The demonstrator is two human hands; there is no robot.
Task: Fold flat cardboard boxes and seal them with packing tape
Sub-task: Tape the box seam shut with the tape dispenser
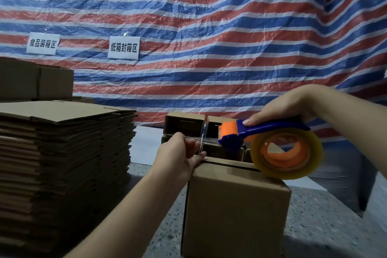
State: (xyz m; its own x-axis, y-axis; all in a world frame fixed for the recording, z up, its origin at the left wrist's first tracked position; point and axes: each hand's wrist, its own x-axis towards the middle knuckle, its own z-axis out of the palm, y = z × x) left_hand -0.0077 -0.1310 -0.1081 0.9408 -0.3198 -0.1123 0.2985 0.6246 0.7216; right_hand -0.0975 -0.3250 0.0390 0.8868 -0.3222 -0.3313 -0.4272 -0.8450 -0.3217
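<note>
Left hand (184, 154) pinches the clear tape end (201, 142) at the folded box's (236, 205) far-left top edge, fingers curled. Flat cardboard stack (62, 153) sits to the left. Right hand (287, 109) grips the blue-orange tape dispenser (272, 142), roll resting on the box top. Assembled boxes (184, 124) behind, striped tarp (209, 27) backdrop.

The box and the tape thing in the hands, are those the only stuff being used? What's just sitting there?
In use:
cardboard box
tape dispenser, held by right hand
tape strip, pinched by left hand

Just sitting there:
stack of flat boxes
open boxes behind
paper signs
striped tarp
</note>
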